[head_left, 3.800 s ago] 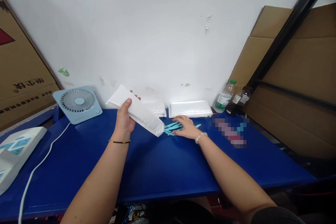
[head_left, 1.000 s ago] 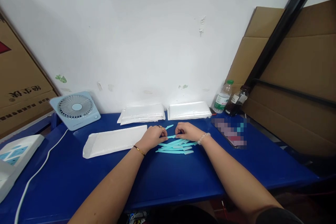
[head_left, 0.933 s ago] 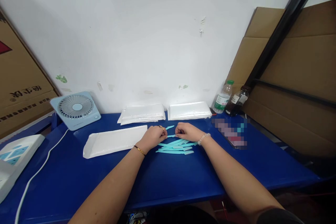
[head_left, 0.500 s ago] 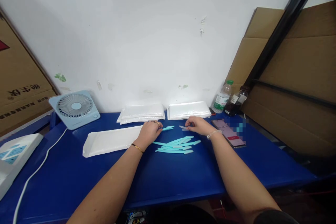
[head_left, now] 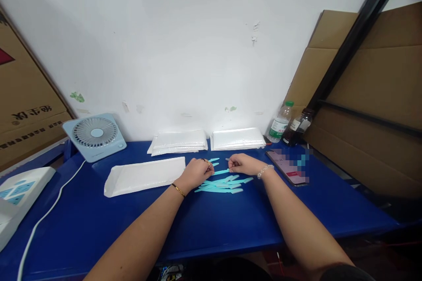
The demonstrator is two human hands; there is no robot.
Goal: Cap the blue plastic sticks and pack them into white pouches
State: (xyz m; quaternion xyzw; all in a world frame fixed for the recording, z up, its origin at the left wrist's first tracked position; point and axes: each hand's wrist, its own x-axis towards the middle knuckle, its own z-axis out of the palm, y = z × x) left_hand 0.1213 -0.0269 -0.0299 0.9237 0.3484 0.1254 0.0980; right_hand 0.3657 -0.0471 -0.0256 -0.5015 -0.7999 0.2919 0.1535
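Several thin turquoise plastic sticks [head_left: 224, 184] lie in a loose pile on the blue table [head_left: 211, 224]. My left hand [head_left: 197, 173] and my right hand [head_left: 243, 164] meet just behind the pile, each pinching one end of a single turquoise stick [head_left: 221, 171] held between them. Two more pieces lie on the table just behind that stick. A flat white bag [head_left: 144, 176] lies on the table to the left of my left hand.
Two stacks of white bags [head_left: 180, 142] [head_left: 237, 138] lie against the wall. A small blue fan [head_left: 95, 136] with a white cord stands at the left, a white device [head_left: 15, 197] nearer. A phone [head_left: 286, 168] and two bottles [head_left: 280, 122] are at the right, cardboard beyond.
Over four seconds my left hand laid the white bag on the table. In the last half second both hands came back together over the pile onto one stick.
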